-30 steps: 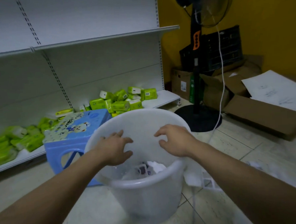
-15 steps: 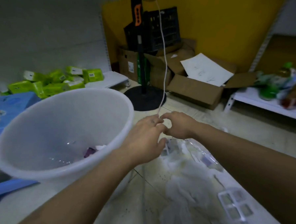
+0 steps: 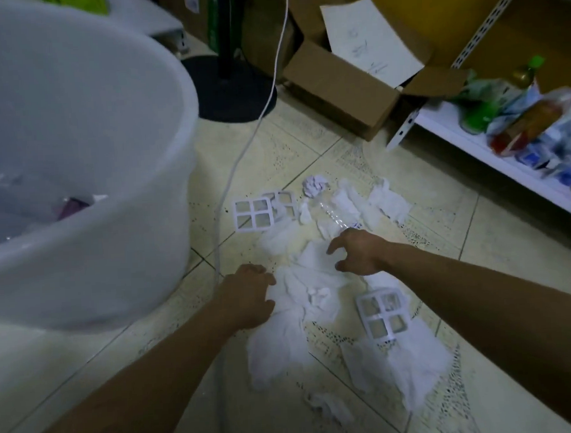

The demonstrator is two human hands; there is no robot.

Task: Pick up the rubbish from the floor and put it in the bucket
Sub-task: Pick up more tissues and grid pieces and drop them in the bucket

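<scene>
White bucket [image 3: 87, 180] stood on the floor [image 3: 306, 139] at left, some scraps inside. Left hand [image 3: 248, 294] lay on crumpled white tissue [image 3: 310, 281], fingers loosely curled, grip not discernible. Right hand [image 3: 358, 250] hovered spread above it, empty. Plastic grids [image 3: 253, 214] and a clear bottle [image 3: 332, 212] lay beyond.

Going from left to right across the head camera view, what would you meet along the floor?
Bucket → white cable → left hand → right hand → cardboard box → low white shelf holding packaged goods.
</scene>
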